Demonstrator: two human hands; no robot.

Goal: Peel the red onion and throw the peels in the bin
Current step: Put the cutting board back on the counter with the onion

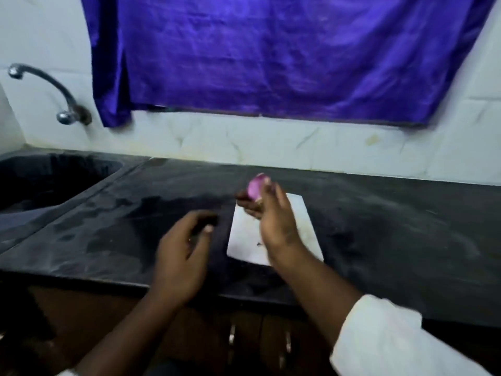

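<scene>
Dark bench (379, 226) with sink (40, 180) at left, purple cloth (271, 50) above. White board (306, 232) lies on the bench centre. Right hand (273, 221) raised over the board, grip closed on the onion (256, 187), pale purple flesh showing, so mostly peeled by the look of it. Left hand (184, 256) hovers over the bench just left of the board, fingers curled; blurred, cannot tell if it holds peel. A few scraps (259, 243) on the board. No bin in view. To do it well: strip leftover skin over the board, gather all scraps in one hand before binning.
</scene>
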